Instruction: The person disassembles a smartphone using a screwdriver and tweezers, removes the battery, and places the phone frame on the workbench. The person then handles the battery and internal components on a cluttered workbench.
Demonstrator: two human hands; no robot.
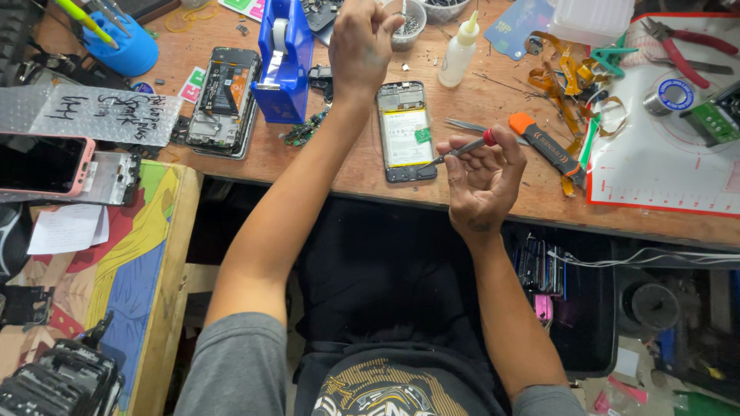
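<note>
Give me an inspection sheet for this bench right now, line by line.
Surface: wooden bench, scuffed, crowded.
Job's things: opened phone lying flat; small screwdriver in right hand.
Clutter: blue tape dispenser, glue bottle, orange flex strips, red pliers.
Grippers: left hand reaching into a small bowl; whether it holds anything cannot be told.
Cables: white wires under the bench.
Surroundings: painted side table with pink phone.

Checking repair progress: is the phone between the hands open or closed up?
Open: the phone lies back cover off, yellow battery and inner frame exposed.
</note>
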